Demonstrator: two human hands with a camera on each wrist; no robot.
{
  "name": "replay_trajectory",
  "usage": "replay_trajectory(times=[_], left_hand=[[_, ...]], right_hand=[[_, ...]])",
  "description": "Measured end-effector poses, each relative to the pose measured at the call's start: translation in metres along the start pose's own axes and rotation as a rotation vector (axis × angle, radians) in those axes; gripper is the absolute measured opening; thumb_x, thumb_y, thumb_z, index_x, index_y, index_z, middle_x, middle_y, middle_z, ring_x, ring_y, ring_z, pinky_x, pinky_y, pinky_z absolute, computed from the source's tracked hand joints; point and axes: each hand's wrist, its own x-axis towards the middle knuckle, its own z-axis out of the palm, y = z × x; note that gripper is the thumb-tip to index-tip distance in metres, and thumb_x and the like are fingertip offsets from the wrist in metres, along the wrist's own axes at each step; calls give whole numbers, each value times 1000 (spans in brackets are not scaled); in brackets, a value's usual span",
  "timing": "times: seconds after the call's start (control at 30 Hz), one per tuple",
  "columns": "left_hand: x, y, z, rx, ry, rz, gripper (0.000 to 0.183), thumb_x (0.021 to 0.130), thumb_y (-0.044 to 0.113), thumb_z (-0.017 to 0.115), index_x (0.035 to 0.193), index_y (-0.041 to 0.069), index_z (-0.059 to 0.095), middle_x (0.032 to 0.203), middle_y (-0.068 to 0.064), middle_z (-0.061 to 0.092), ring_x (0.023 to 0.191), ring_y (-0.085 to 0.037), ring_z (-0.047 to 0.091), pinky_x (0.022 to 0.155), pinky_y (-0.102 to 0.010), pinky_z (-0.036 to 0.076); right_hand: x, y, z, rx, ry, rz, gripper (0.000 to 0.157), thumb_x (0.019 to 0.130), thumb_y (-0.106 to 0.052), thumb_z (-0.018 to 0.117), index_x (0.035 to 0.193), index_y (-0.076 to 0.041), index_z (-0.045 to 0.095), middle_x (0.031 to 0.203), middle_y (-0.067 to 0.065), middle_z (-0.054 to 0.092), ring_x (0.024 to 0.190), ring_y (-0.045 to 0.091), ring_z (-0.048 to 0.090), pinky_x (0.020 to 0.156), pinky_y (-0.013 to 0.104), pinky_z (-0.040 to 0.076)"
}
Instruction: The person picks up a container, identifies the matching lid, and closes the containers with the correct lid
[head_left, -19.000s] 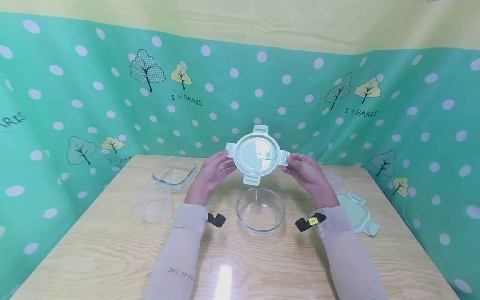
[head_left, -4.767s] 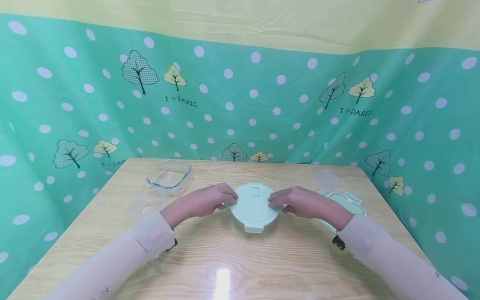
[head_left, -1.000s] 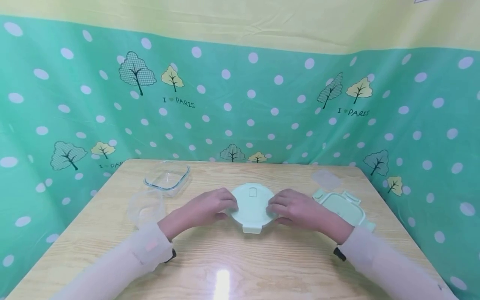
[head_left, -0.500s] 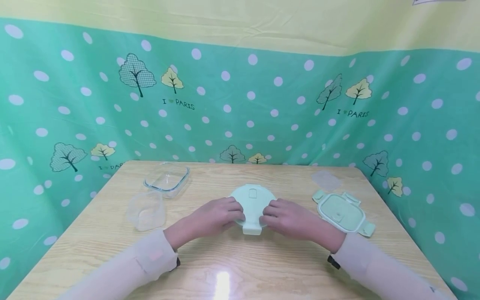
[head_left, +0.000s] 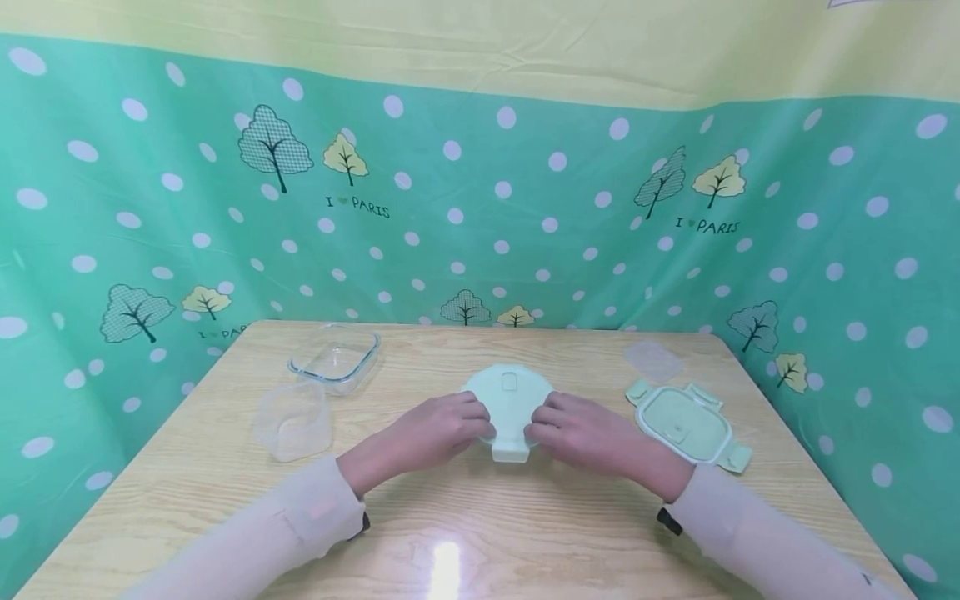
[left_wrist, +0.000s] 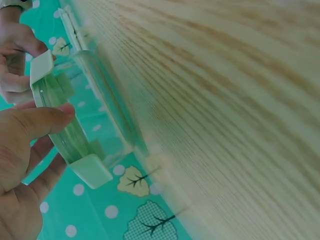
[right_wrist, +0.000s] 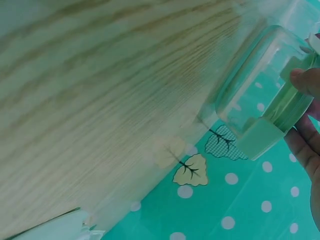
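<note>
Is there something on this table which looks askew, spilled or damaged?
Nothing stands out. The round lid sits on the glass bowl without visible tilt, and I see no spill or damage on the table.

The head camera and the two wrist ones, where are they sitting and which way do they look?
Head: on the person's head, facing forward and down at the round green lid, the table and the dotted cloth; the left hand, right hand and both sleeves show.
Left wrist: on that wrist, facing the lid's edge; the left hand is close, the right hand beyond.
Right wrist: on that wrist, facing the lid's other side; part of the right hand shows.
Both wrist views share the glass bowl under the lid.
</note>
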Motion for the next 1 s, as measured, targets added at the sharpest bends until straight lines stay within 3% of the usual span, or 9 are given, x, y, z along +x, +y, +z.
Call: replay_trajectory(times=[0.43,0.63,1.0], left_hand=[[17,-16,17,-31,24,-64,24,86,-4,75,102,13,78,100,3,73,97,-12,65,87,-15,54],[30,-23,24,-68,5,-104,26,86,-6,73,103,13,78,101,2,73,97,-13,66,88,-17,54],[54,-36,37,-106,-13,-145,28,87,-7,70,105,13,79,104,2,73,100,-14,64,91,-20,53]], right_hand=[[-9,17,3,-7,-40,103,32,81,-8,84,107,-14,67,102,0,66,94,18,62,80,26,58],[-14,24,3,-10,-43,146,30,81,-5,83,105,-12,68,101,0,66,95,18,62,81,26,58],[-25,38,3,19,-83,318,29,82,-3,83,105,-12,68,99,-2,65,92,16,60,78,27,58]])
